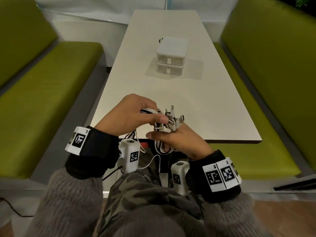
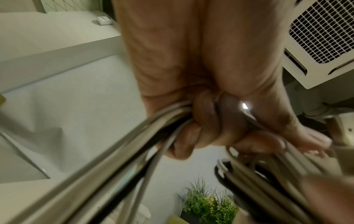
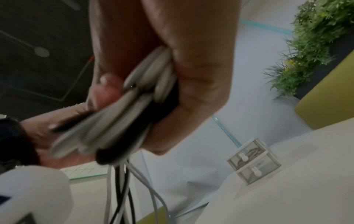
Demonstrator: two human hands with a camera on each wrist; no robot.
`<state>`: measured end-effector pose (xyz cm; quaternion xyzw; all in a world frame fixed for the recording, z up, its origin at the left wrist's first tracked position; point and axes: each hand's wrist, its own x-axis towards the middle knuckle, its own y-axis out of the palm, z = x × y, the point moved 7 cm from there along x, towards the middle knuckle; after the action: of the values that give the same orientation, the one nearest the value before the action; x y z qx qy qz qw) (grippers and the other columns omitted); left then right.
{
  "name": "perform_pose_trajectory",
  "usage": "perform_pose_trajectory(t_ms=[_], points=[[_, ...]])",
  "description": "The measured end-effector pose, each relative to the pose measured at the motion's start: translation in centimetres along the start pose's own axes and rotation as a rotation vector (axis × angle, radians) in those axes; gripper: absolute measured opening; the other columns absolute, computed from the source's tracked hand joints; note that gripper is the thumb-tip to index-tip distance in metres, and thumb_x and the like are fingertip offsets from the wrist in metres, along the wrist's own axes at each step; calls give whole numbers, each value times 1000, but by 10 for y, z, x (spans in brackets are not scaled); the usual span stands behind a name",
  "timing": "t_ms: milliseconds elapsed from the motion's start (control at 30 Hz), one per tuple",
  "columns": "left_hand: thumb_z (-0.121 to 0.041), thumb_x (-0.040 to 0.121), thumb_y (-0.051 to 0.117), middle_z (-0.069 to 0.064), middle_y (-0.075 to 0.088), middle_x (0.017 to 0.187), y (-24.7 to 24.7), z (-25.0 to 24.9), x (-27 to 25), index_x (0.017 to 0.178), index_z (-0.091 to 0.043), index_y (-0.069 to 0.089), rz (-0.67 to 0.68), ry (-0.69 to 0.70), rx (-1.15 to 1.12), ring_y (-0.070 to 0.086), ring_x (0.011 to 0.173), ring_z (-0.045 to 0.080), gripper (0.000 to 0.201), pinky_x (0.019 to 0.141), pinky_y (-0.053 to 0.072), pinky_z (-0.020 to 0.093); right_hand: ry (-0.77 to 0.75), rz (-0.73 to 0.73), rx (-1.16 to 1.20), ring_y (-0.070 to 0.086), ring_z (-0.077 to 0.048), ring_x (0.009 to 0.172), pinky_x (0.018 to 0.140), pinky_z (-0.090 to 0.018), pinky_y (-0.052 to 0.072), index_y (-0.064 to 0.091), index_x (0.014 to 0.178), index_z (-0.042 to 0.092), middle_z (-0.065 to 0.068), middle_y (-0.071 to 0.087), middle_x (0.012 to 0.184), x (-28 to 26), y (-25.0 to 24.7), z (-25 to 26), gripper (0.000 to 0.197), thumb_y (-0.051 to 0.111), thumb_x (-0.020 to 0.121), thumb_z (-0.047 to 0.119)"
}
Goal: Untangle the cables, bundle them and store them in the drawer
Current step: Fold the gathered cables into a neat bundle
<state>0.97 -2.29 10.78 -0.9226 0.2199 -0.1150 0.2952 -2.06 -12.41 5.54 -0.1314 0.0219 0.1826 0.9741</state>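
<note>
Both hands hold a bunch of white and black cables point(image 1: 168, 123) just above the near edge of the table. My left hand point(image 1: 136, 113) grips looped strands, its fingers curled round the cables point(image 2: 134, 144). My right hand point(image 1: 172, 139) grips the lower part of the bundle, with several USB plugs point(image 1: 176, 117) sticking up past its fingers. In the right wrist view the cables point(image 3: 134, 109) run through the closed palm and hang down. A small white two-drawer box point(image 1: 171, 57) stands further back on the table, both drawers closed; it also shows as the drawer box point(image 3: 252, 160).
The white table point(image 1: 196, 103) sits between two green benches point(image 1: 51, 93), point(image 1: 273, 74). A thin white wire point(image 1: 150, 162) trails over my lap. A green plant point(image 3: 314, 39) stands beyond the right bench.
</note>
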Motion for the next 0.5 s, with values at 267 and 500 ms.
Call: perform_pose_trajectory(t_ms=[267,500], points=[[-53,68,71,-4,54,55,5,6,1,58,-17,62,10,5,31,44,51,4,38,49,31,15,-44,-47,-13,64,-7,88,75,-13,45,64,101,21,0,69,94,1,3,-5,18,63,87,9],[-59,68,69,7,54,60,-1,8,6,63,-12,63,11,23,27,43,54,6,48,52,32,20,-110,-113,127,53,-23,45,61,-30,48,63,108,19,-6,49,45,0,3,0,16,59,94,18]])
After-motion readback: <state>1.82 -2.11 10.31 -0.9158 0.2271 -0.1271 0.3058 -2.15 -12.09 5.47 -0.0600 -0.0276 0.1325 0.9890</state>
